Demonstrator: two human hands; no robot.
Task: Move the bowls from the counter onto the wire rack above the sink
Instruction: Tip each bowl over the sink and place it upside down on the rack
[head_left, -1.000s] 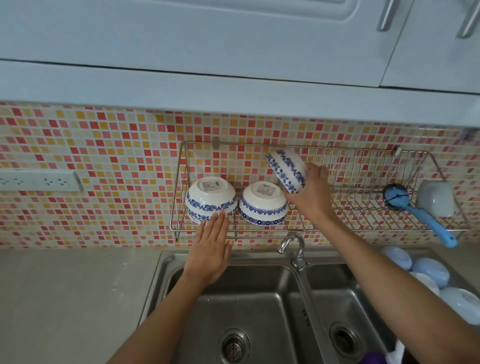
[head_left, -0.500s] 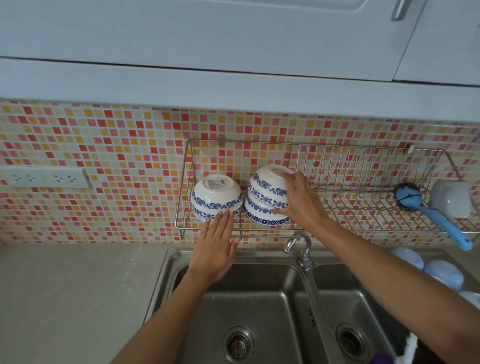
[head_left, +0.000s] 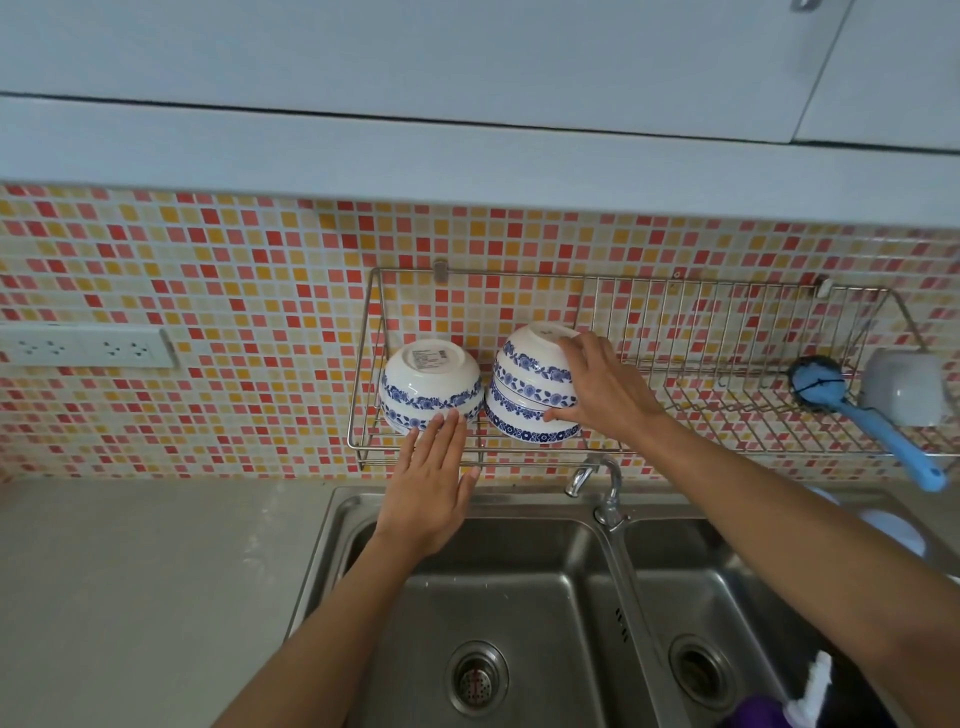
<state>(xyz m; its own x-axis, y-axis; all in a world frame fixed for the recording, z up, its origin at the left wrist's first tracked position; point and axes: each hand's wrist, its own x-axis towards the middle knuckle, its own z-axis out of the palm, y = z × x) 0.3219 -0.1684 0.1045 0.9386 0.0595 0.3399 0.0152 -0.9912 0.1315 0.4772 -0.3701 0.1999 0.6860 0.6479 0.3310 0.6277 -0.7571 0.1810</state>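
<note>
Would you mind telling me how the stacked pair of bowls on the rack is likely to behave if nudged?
The stacked bowls look like glazed ceramic, so probably rigid, slippery and breakable. Sitting upside down and tilted on the wire rack, the top bowl might slide off once the right hand lets go.

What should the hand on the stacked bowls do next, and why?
Probably let go and lift away. The right hand holds the top bowl, which already sits upside down on the lower bowl in the wire rack. The left hand steadies the single bowl beside it. More bowls seem to wait at the right.
</note>
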